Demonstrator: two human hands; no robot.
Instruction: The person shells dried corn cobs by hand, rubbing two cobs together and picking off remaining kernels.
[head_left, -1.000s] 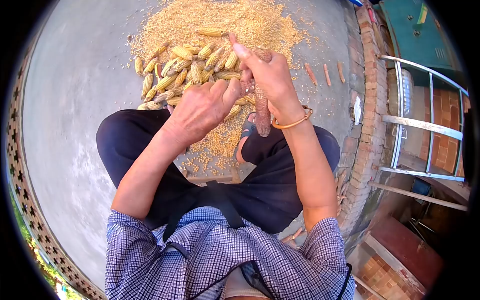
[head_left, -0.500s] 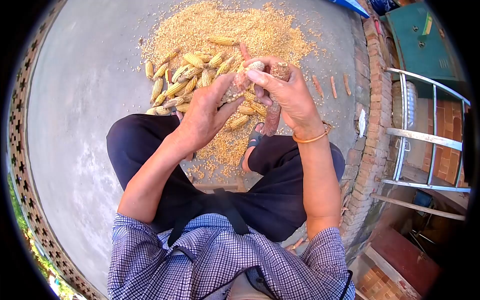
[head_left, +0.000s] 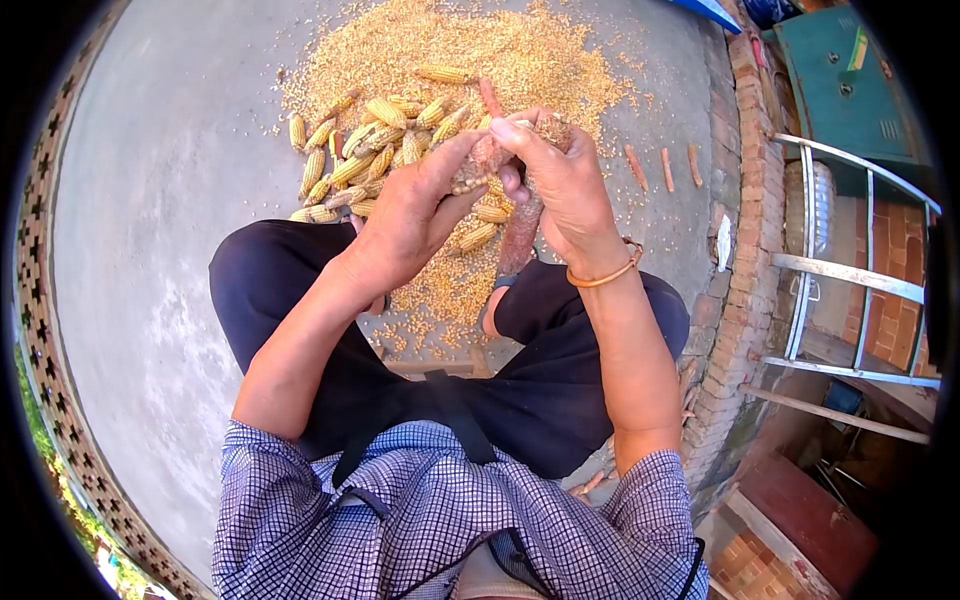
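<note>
My left hand (head_left: 412, 208) grips a partly shelled corn ear (head_left: 487, 158), whose exposed part is reddish with some kernels left along the lower side. Wrapped round a bare corncob (head_left: 520, 235), my right hand (head_left: 565, 185) has its thumb pressed at the far end of that ear. The cob hangs below the right fingers; its upper end shows beside the knuckles. Beyond and beneath both hands lie several unshelled corn ears (head_left: 385, 112) in a heap. Loose yellow kernels (head_left: 470, 50) spread behind and around them.
Bare cobs (head_left: 668, 170) lie on the concrete floor (head_left: 150, 200) to the right. A low brick edge (head_left: 745, 200) runs along the right side, with a metal ladder-like frame (head_left: 850, 270) and a green cabinet (head_left: 840, 80) past it. My knees flank the kernels.
My right hand has shifted left and turned, its thumb moving over the ear's end. The bare cob swung left with it. My left hand has barely moved.
</note>
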